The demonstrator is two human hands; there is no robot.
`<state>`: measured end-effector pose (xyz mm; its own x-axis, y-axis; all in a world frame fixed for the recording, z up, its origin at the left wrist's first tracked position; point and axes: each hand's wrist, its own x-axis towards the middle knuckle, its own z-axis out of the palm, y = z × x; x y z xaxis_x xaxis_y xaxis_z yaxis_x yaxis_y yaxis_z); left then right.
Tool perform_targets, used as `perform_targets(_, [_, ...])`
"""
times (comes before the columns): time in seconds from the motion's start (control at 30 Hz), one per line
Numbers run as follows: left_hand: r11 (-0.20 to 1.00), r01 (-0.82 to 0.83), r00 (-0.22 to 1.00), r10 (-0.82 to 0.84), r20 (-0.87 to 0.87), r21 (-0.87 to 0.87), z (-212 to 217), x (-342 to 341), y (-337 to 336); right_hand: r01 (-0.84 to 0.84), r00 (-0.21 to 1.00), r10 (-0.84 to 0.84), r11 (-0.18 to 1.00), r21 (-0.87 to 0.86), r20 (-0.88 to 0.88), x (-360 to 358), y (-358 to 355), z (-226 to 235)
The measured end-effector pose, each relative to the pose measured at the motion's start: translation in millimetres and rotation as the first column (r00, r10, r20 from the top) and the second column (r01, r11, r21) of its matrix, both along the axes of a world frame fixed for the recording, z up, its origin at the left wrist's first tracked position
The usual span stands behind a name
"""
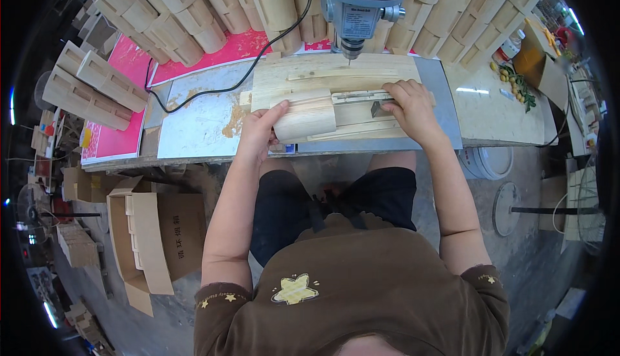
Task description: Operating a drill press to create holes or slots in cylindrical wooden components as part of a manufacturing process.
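Seen from above, a seated person in a brown top with small yellow stars and dark shorts reaches both bare forearms forward to a tabletop. On the floor at near left stands an open cardboard box holding pale curved wooden pieces.

The left hand is clamped around the near left edge of a curved wooden block, pale, smooth and rounded like a section of a barrel, with the thumb lying on its top. The block rests at the near middle of the tabletop on a flat wooden jig built of light planks. The right hand lies palm down on the right part of the jig, fingers together and bent, pressing beside a metal rail and a small dark part; whether it grips anything cannot be told.

Just beyond the jig, a drill press with a grey head hangs over it, its bit just above the jig's far edge. A black cable snakes across the scuffed grey sheet to the left. Stacks of ribbed wooden blocks crowd the far side, left and right. A white bucket sits under the tabletop at right.
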<state>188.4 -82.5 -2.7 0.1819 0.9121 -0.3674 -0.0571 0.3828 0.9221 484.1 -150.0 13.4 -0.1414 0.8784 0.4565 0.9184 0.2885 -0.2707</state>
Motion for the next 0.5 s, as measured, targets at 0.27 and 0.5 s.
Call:
perform_targets(0.27, [0.992,0.117,0.988,-0.121,-0.095,-0.046,12,18,8,0.018,1.0,-0.018,1.0,-0.01,0.0,3,-4,0])
perform_targets(0.5, [0.892,0.11,0.994,-0.093,-0.06,0.438,-47,57,-20,-0.01,1.0,0.012,0.996,0.086,-0.026,5,-2,-7])
